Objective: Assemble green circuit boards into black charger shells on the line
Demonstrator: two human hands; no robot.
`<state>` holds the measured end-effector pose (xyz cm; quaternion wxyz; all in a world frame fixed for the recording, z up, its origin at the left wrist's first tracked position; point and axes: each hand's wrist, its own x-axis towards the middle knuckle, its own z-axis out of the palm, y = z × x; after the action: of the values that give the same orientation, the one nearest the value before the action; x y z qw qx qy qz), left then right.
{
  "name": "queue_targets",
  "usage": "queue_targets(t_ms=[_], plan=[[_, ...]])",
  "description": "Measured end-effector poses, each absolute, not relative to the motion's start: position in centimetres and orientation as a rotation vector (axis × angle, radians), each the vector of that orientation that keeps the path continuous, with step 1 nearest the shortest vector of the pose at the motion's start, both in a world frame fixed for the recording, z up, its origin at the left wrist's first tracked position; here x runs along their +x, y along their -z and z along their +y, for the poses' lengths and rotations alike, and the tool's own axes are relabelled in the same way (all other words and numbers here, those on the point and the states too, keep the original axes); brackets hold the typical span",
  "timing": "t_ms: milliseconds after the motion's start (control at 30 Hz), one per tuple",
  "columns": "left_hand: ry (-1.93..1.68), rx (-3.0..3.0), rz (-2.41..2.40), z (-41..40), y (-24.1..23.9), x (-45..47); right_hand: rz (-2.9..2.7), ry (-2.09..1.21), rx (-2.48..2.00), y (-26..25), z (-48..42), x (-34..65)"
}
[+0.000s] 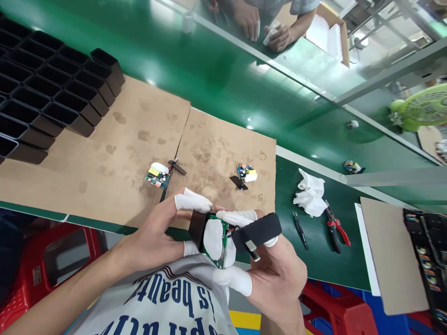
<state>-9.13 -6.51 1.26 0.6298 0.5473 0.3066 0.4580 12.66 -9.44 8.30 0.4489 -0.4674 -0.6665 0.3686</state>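
The left hand (153,244) and the right hand (279,279) meet just above the near edge of the tabletop (223,79), in front of the person's printed shirt. The left fingers (192,202), tipped with white cots, are closed around a black shell (196,224). A green board (218,242) with a white pad on it sits at the shell's open mouth, between the two hands. The right fingers grip a black cover (256,231) with a metal prong (252,249) sticking out of it. The cover lies just beside the board, perhaps touching it, though the fingers hide the joint. Beyond the hands, two cardboard sheets (115,139) lie on the green tabletop. Each sheet carries a loose small board (158,175) (247,173) with a black piece just beside it. Rows of black shells (52,93) stand at the far left of the cardboard. To the right lie a white cloth (310,195), tweezers (300,230) and red-handled pliers (337,230), near one another. Further right, a tray (429,260) holds more parts. Across the belt, another person's hands (265,28) rest at the far edge, and a green fan (426,107) stands off to the right.
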Motion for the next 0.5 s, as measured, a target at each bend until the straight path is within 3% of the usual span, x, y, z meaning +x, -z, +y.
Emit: queue_targets(t_ms=[500], plan=[[-1.014,1.246,0.672,-8.2,-2.0,-7.0,-1.606,-0.947,-1.139,-7.7,-12.3,14.8]])
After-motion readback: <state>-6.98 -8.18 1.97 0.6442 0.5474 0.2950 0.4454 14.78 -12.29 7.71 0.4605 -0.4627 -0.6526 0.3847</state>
